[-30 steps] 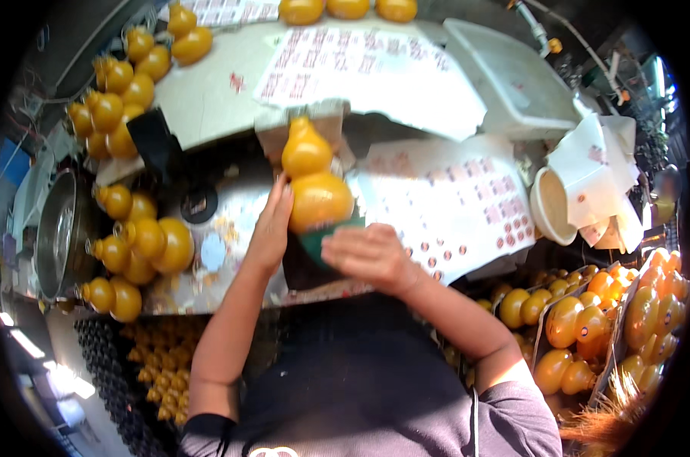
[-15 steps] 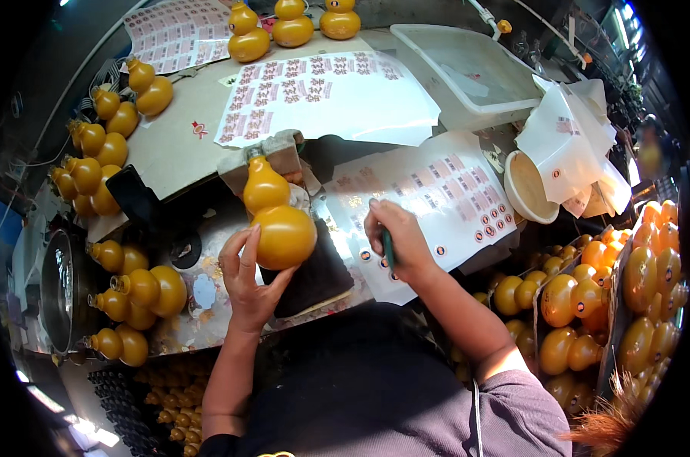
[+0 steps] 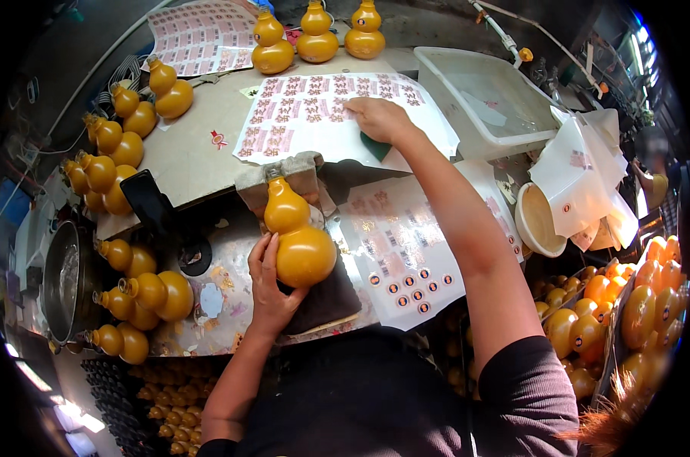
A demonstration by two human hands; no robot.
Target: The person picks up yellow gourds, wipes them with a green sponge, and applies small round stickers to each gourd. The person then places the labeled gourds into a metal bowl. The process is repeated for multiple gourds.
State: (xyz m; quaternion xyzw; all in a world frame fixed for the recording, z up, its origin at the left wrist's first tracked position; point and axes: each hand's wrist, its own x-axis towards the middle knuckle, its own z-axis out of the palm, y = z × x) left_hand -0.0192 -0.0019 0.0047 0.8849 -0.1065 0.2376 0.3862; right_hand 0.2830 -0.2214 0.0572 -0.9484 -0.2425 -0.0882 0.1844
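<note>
A glossy yellow gourd-shaped bottle (image 3: 307,255) lies tilted on a folded cloth (image 3: 250,179), its threaded neck pointing away from me. My left hand (image 3: 272,293) grips its lower bulb from the left, with thumb below and fingers on the side. Over a white sheet of red printed decals (image 3: 326,141) reaches my right hand (image 3: 384,122); its fingertips touch decals near the sheet's middle. A flat dark-green scraper (image 3: 375,147) sticks out under that palm. Nearer me, a second decal sheet (image 3: 387,301) bears round emblems and small printed labels, partly hidden by my right forearm.
Several gourd bottles (image 3: 120,171) line the left side, others (image 3: 317,46) stand at the back. A clear plastic tub (image 3: 428,72) sits at the back right, beside a cream bowl (image 3: 539,221) and crumpled backing sheets (image 3: 588,175). Crated bottles (image 3: 584,331) fill the lower right.
My right hand has moved from above the nearer sheet, forward to the far decal sheet, with the green scraper still in it. My left hand keeps its hold on the bottle. The view has shifted slightly.
</note>
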